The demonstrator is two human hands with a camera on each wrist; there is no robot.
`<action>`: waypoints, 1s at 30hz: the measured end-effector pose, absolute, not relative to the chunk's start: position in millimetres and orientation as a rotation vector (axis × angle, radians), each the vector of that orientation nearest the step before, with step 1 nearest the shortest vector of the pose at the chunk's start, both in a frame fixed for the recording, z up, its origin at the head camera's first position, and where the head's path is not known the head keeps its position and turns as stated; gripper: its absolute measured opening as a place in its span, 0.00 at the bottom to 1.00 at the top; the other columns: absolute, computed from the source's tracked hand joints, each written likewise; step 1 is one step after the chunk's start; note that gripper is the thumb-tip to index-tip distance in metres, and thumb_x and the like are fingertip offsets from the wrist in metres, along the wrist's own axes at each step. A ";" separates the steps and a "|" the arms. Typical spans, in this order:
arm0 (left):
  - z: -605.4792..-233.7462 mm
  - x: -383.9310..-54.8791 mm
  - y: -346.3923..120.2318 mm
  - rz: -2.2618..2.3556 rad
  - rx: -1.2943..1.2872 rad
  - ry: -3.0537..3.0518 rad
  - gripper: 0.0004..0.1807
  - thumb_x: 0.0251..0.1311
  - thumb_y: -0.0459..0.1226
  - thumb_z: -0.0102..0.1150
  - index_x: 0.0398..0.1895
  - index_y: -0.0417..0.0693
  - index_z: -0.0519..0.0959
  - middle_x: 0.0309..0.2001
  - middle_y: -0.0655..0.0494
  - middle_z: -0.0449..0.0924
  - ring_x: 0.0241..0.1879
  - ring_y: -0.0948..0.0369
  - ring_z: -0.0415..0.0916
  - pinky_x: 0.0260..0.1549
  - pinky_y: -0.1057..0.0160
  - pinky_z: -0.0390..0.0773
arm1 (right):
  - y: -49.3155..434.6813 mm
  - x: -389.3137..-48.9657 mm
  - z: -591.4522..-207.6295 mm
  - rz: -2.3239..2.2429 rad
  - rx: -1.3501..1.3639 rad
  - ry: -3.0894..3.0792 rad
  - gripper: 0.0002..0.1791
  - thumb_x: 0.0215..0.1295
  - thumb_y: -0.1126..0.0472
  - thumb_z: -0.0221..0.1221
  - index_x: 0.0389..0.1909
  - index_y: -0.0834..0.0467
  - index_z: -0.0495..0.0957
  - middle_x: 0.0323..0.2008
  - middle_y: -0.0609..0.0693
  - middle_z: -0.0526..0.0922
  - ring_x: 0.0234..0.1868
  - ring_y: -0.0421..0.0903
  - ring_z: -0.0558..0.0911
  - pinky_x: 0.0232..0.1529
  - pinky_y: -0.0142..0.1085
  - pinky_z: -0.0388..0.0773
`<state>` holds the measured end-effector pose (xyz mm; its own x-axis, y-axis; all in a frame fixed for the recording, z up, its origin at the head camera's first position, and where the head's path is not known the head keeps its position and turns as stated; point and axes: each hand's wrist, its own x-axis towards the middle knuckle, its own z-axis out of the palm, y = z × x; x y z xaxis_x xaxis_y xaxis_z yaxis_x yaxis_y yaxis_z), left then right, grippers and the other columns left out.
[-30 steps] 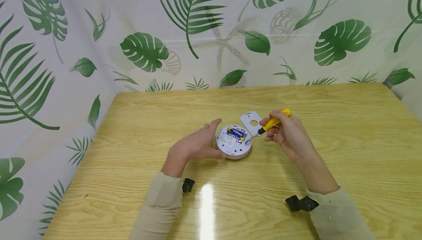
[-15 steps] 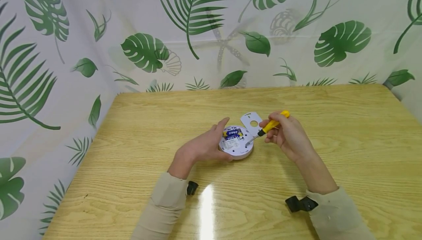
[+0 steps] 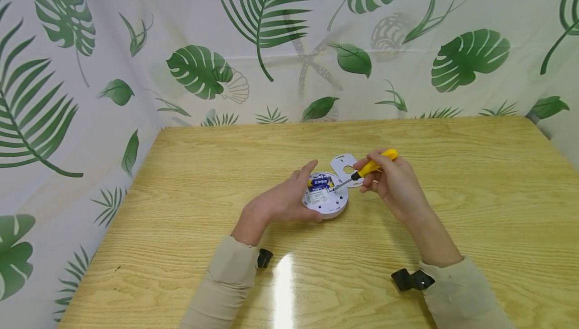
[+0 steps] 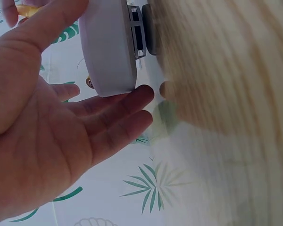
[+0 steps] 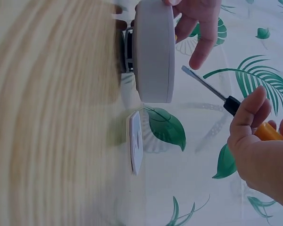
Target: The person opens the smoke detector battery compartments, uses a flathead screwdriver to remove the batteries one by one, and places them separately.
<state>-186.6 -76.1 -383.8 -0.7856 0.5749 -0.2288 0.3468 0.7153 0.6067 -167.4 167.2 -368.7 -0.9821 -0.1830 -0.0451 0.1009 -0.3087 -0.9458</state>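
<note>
A round white smoke detector (image 3: 327,206) lies with its underside up, showing blue-and-yellow batteries (image 3: 319,184) in a compartment. My left hand (image 3: 285,197) holds it by the left side, thumb at the near rim and fingers round the far rim. My right hand (image 3: 398,188) pinches a yellow-handled screwdriver (image 3: 372,167). In the head view its tip overlaps the detector beside the batteries. From the right wrist, the screwdriver's flat tip (image 5: 186,69) shows a small gap above the detector's face (image 5: 153,56).
Just behind the detector, a flat white mounting plate (image 3: 341,161) with a round hole lies on the wooden table (image 3: 203,168). A leaf-patterned cloth (image 3: 280,93) hangs along the back and left sides. Black wrist mounts (image 3: 412,280) sit at both sleeves.
My left hand has moved slightly right and turned the detector, so the batteries lie farther left. The screwdriver tip has lifted from the detector's face and shifted toward the battery compartment.
</note>
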 end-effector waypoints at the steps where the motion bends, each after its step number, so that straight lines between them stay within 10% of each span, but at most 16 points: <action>1: -383.9 -186.5 -75.8 0.771 0.713 2.521 0.63 0.56 0.47 0.72 0.80 0.53 0.33 0.74 0.40 0.53 0.69 0.53 0.62 0.69 0.56 0.62 | 166.1 -166.8 -368.7 -2.397 -0.127 1.771 0.13 0.77 0.53 0.51 0.43 0.61 0.68 0.35 0.47 0.83 0.25 0.40 0.75 0.32 0.31 0.81; 23: -388.5 -185.1 -65.9 0.797 0.645 2.556 0.61 0.58 0.55 0.67 0.80 0.52 0.34 0.73 0.42 0.54 0.62 0.53 0.66 0.64 0.55 0.68 | 154.5 -168.5 -378.3 -2.068 -0.281 2.267 0.13 0.78 0.56 0.48 0.42 0.64 0.69 0.37 0.47 0.83 0.28 0.41 0.76 0.34 0.31 0.83; 30: -390.3 -186.2 -64.1 0.759 0.626 2.575 0.61 0.58 0.54 0.68 0.80 0.49 0.35 0.75 0.43 0.52 0.67 0.55 0.63 0.68 0.57 0.64 | 154.3 -176.3 -377.6 -2.025 -0.231 2.272 0.16 0.79 0.56 0.42 0.41 0.66 0.69 0.33 0.52 0.79 0.19 0.40 0.68 0.18 0.31 0.72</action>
<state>-186.2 -64.1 -390.3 -0.8277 0.5119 -0.2300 0.3052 0.7545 0.5810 -176.3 154.3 -377.6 -0.9846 -0.1717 0.0340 -0.0534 0.1097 -0.9925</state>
